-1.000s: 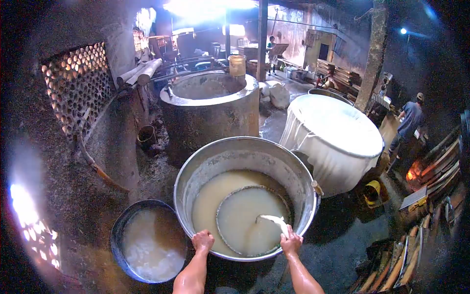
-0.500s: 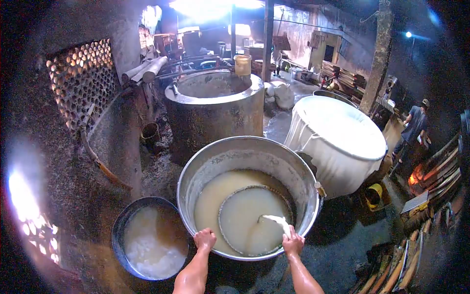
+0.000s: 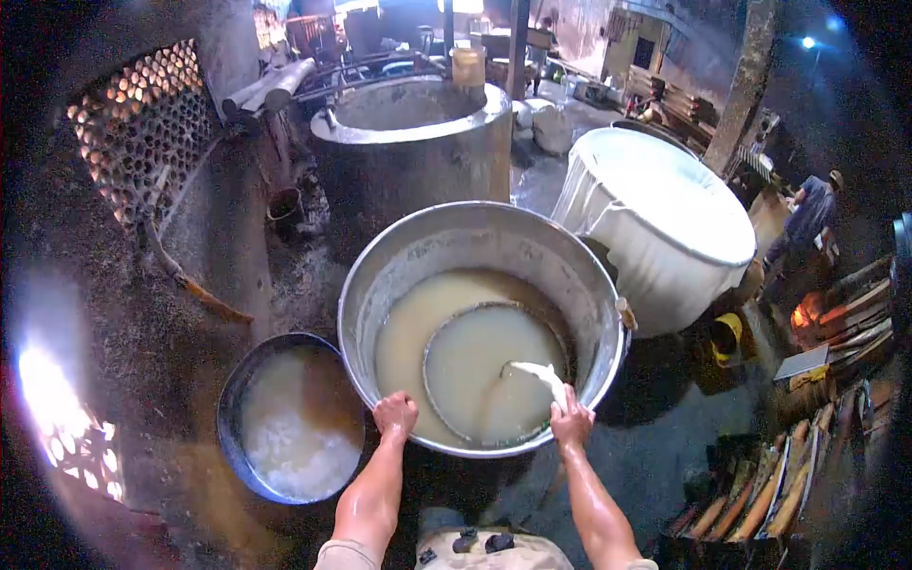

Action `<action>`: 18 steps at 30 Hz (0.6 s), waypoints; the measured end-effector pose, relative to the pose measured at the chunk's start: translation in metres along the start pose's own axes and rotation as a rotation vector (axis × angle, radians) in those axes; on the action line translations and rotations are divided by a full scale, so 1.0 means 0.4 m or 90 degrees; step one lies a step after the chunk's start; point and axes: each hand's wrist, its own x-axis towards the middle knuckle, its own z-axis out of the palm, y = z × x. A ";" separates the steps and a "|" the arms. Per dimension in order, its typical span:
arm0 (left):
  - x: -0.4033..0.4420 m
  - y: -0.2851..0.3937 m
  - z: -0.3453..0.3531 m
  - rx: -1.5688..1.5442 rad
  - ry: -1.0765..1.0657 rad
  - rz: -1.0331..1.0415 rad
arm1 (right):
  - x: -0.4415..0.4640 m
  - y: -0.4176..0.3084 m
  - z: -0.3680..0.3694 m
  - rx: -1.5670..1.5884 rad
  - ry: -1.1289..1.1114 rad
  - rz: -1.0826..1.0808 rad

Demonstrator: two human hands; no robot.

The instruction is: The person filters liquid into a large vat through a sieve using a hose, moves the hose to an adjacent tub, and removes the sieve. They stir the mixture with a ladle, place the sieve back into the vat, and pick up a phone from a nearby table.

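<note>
A large metal tub (image 3: 481, 220) with cloudy pale liquid (image 3: 418, 332) is in front of me. Inside it sits a round ring (image 3: 432, 328), like a basket rim, partly under the liquid. My left hand (image 3: 395, 415) is closed on the near left of the tub's rim. At the near right rim my right hand (image 3: 571, 418) is closed around the end of a limp white strip (image 3: 540, 373), which looks like wet cloth or a hose. Its thin curved tip reaches over the liquid inside the ring. What the right palm touches is hidden.
A dark basin (image 3: 228, 418) with foamy liquid stands left of the tub. Behind is a concrete vat (image 3: 418, 161); at right, a cloth-covered vat (image 3: 627, 247). Further right are a yellow bucket (image 3: 726, 334), firewood (image 3: 760, 484), a fire (image 3: 807, 311) and another person (image 3: 812, 214).
My view has tipped downward, so the tub and both hands sit higher in the picture and my lap now shows. Both hands keep their places at the rim; the white strip barely differs.
</note>
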 end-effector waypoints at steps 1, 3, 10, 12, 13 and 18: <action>-0.002 0.000 -0.002 0.003 -0.008 -0.002 | 0.000 -0.003 -0.002 0.000 0.002 -0.001; 0.000 0.005 -0.009 -0.002 0.006 0.008 | 0.003 -0.009 -0.010 -0.017 -0.024 0.023; 0.000 0.004 -0.008 -0.029 -0.010 -0.011 | 0.001 0.003 0.001 -0.041 -0.040 0.017; -0.001 0.003 -0.007 -0.029 -0.005 -0.012 | 0.002 0.000 -0.002 -0.031 -0.036 0.014; 0.000 0.002 -0.007 -0.040 -0.004 -0.013 | 0.002 -0.001 -0.004 -0.021 -0.027 0.007; -0.005 0.014 -0.022 -0.036 0.006 -0.010 | 0.003 -0.009 -0.014 -0.022 -0.039 0.013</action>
